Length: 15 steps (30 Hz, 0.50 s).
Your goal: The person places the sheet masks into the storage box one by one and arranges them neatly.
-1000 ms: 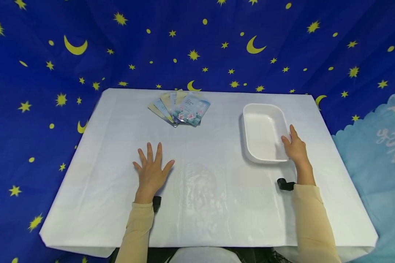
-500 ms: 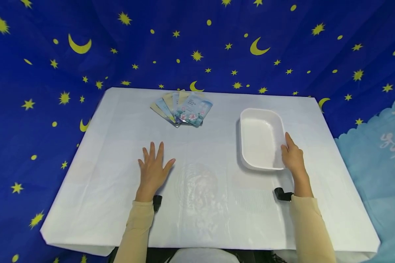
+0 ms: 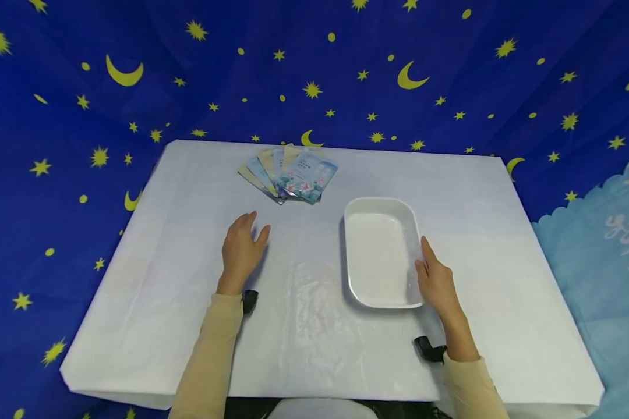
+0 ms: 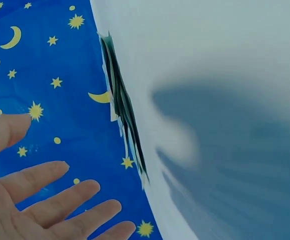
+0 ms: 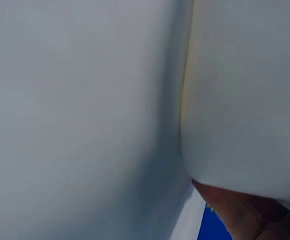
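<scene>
In the head view, a white rectangular tray point(image 3: 381, 256) with rounded corners and raised sides stands right of the table's middle, with nothing in it. My right hand point(image 3: 438, 285) grips its right side, thumb at the rim and fingers along the outer wall. The right wrist view shows the tray's wall point(image 5: 245, 100) close up, the fingers point(image 5: 245, 212) partly hidden under it. My left hand point(image 3: 241, 247) is empty over the left half of the table, fingers loose and thumb apart. Beyond it lies a fanned stack of flat printed packets point(image 3: 306, 174), pale blue and cream.
A white cover point(image 3: 152, 326) spreads over the table. Behind it hangs a dark blue cloth point(image 3: 251, 75) with yellow stars and moons; a light blue cloth point(image 3: 597, 262) hangs at the right. Each wrist carries a small black camera point(image 3: 428, 349).
The tray has moved left and toward the person, with my right hand on its side. My left hand's spread fingers have drawn together and turned a little. The packets stay put.
</scene>
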{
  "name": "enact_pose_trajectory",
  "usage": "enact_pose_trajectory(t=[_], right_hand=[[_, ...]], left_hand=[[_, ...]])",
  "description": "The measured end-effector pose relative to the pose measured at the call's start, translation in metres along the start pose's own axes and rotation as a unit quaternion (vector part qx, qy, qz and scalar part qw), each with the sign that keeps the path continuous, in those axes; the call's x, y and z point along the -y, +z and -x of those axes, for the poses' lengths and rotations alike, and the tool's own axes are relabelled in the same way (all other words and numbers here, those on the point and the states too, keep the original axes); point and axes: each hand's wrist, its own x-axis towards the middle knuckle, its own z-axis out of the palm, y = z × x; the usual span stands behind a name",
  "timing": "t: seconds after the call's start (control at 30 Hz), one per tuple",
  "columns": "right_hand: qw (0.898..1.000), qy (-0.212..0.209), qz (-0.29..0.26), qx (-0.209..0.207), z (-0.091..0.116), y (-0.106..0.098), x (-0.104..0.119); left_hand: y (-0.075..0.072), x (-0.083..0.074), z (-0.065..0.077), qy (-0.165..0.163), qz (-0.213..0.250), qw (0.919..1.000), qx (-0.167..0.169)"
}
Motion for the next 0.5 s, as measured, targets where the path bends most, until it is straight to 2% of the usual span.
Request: enact_pose_trajectory(t=[0.27,0.5], right_hand=[[0.997,-0.065,-0.012,-0.037,0.038,0.027,0.025],[0.996,-0.066,-0.011,-0.054,0.054,0.043,0.042]], left_hand=[[0.004,-0.001,-0.021,-0.06,0.021,0.9978,-0.016],[0.019,0.0,-0.038,-0.094,0.038,0.9947,-0.019]])
